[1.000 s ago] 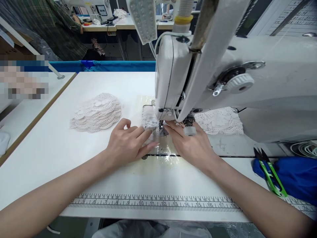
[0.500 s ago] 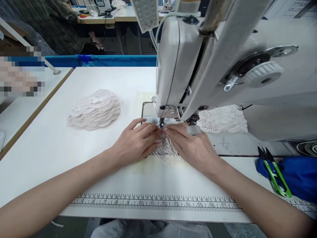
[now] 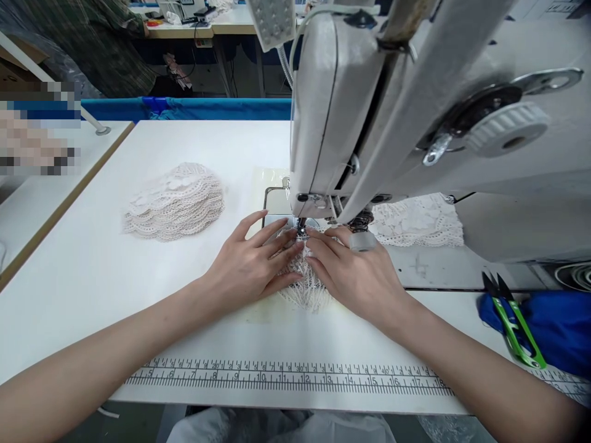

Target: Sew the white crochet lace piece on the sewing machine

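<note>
White worktop spreads beneath the sewing machine, its pale surface giving the lace a smooth, flat support. Beyond the machine, toward the upper left, a person in a plaid shirt is beside another table. A printed ruler strip runs along the worktop's near edge, in front of the machine. Blue cloth lies at the machine's near right. Left of the machine head sits a lace pile, probably set there to be within the left hand's reach; more lace rests under the machine's arm, to the right of its head.

Both hands are palm down, just in front of the needle area. The left hand has its fingers spread, the right hand its fingers loosely fanned; neither shows a clear pinch. Their fingertips rest on the lace piece, which lies between them, up against the presser foot, seemingly to flatten and steer it. Green-handled snips lie partly on the blue cloth, likely for easy reach.
</note>
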A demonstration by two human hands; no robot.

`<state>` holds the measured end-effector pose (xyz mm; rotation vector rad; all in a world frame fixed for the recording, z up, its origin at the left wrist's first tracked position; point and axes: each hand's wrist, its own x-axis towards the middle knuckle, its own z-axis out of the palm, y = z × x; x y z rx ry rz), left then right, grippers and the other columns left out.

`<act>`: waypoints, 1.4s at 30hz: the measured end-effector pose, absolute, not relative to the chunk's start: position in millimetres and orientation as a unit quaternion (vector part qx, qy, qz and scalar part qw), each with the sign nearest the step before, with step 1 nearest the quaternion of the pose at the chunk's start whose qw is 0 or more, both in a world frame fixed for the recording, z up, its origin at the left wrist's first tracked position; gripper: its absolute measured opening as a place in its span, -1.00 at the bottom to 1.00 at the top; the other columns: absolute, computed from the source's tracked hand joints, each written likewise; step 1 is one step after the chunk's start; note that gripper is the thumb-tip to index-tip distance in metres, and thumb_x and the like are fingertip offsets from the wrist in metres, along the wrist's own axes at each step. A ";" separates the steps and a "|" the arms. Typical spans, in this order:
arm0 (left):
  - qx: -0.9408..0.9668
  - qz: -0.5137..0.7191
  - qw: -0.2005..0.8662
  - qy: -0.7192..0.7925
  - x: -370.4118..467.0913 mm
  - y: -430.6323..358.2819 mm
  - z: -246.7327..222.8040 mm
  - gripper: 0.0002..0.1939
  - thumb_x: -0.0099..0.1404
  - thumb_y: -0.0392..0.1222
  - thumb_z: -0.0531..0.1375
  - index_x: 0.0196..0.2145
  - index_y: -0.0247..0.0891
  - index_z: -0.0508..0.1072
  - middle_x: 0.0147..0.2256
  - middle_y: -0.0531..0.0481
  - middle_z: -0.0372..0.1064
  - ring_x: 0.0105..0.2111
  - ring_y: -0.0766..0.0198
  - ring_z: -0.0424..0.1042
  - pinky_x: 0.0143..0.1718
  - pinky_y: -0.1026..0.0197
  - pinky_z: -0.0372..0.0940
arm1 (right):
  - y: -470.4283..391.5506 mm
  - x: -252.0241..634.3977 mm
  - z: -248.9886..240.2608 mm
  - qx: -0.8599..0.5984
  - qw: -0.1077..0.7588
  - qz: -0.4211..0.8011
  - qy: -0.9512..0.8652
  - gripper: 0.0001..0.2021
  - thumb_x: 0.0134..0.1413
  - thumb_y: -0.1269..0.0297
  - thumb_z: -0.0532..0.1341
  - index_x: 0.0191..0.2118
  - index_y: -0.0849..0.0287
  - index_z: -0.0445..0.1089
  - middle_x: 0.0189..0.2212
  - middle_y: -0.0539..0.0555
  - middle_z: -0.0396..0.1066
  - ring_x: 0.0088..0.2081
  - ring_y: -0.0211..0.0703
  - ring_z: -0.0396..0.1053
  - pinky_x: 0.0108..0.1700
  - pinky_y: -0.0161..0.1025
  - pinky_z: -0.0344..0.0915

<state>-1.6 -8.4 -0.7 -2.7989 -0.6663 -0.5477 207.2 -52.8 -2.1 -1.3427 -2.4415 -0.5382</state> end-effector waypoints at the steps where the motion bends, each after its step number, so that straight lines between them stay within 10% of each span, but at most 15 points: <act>1: -0.950 -0.185 0.109 -0.227 -1.3 -8.8 -0.4 -0.61 0.41 0.03 0.06 0.02 -0.24 0.45 -0.03 -0.08 0.48 0.08 0.06 0.37 0.18 -0.16 0.12 | -52.8 207.1 -2.1 -0.469 0.150 -0.191 -0.849 -0.78 0.28 0.34 0.10 -0.07 0.30 0.43 -0.25 0.11 0.55 -0.18 -0.10 0.39 -0.16 -0.16 0.20; 29: -0.939 -0.220 0.126 -0.234 -1.0 -8.8 -3.4 -0.61 0.37 0.04 0.11 -0.01 -0.26 0.46 -0.07 -0.10 0.50 0.07 0.07 0.38 0.24 -0.16 0.05 | -50.7 209.6 -2.8 -0.476 0.112 -0.198 -0.849 -0.67 0.33 0.27 0.04 0.07 0.35 0.35 -0.30 0.20 0.54 -0.18 -0.05 0.41 -0.05 -0.12 0.18; 36: -0.961 -0.227 0.124 -0.094 -5.2 -15.6 3.7 -0.70 0.39 -0.04 0.10 -0.20 -0.36 0.46 -0.22 -0.12 0.52 -0.20 0.18 0.50 -0.15 0.12 0.42 | -53.9 214.8 2.8 -0.398 0.215 -0.129 -0.882 -0.81 0.24 0.47 0.09 -0.24 0.24 0.47 -0.30 0.07 0.52 -0.27 -0.21 0.41 -0.29 -0.25 0.22; 42: -0.948 -0.257 0.085 -0.168 -1.4 -18.4 -1.5 -0.83 0.40 -0.38 0.01 -0.24 -0.34 0.39 -0.25 -0.09 0.53 -0.23 0.26 0.50 -0.29 0.24 0.46 | -54.6 220.9 4.1 -0.379 0.230 -0.055 -0.895 -0.48 0.23 -0.07 0.09 -0.06 0.36 0.43 -0.24 0.22 0.51 -0.28 -0.07 0.42 -0.26 -0.14 0.30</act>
